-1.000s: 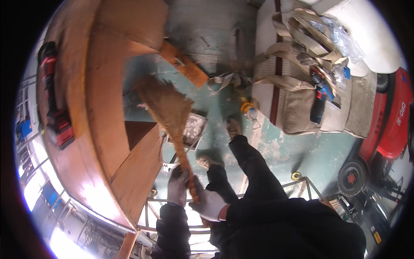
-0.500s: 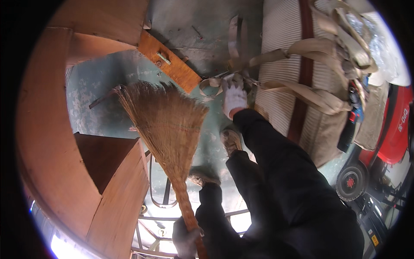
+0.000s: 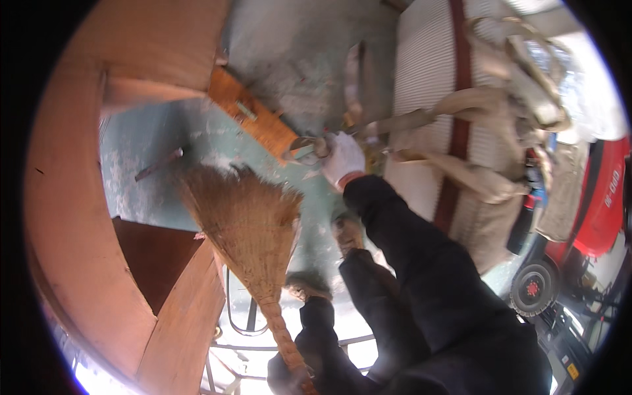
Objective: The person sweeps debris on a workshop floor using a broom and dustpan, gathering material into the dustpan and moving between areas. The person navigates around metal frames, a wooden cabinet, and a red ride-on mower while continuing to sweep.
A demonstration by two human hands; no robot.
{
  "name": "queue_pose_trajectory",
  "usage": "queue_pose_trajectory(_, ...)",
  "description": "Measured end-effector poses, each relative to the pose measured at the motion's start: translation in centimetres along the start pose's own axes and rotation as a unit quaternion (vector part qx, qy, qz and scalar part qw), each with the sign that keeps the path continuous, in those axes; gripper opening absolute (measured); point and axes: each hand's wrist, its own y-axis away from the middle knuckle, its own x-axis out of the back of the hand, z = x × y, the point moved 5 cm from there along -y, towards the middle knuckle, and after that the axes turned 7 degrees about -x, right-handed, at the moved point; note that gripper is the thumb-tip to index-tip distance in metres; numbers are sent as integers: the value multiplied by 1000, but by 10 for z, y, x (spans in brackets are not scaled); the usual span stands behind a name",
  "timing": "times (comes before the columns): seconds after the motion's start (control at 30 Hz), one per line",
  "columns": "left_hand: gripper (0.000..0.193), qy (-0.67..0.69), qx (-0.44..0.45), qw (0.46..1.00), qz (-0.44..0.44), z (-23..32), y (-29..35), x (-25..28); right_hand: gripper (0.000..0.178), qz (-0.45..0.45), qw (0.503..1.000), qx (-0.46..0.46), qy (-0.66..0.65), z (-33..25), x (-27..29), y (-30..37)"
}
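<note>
My left hand, dark and partly cut off by the lower edge, is closed round the plaited handle of a straw broom. The broom's bristles fan out upward over the floor. My right hand, in a white glove, is closed on a curled, pale strap whose loop sticks out on the left of the fingers. Part of the strap is hidden under the glove. Beside the loop lies an orange-brown board with a small greenish piece on it.
On the right stands a ribbed pale bale with a brown band, and beige webbing slings lie over it. A red wheeled machine is behind. Brown wooden panels take up the left. A short bar lies on the green floor.
My right hand has moved left, away from the slings by the bale, and the strap loop has come with it toward the board. The broom's bristles sit lower in view.
</note>
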Motion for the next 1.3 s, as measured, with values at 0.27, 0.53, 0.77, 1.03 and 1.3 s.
queue_pose_trajectory(0.27,30,-20,-93,995,-22,83,57,-11,45,290,946,36,-139,48,504,136)
queue_pose_trajectory(0.53,40,-24,-138,988,-63,106,86,-18,63,372,743,-362,-423,265,676,172)
queue_pose_trajectory(0.77,46,-44,-147,986,-59,97,97,-15,50,62,993,96,15,36,404,193)
queue_pose_trajectory(1.03,43,-148,-175,973,-20,28,67,32,33,-11,907,23,421,65,139,12)
queue_pose_trajectory(1.3,29,-45,-88,995,7,59,91,2,20,-202,967,116,99,7,220,47)
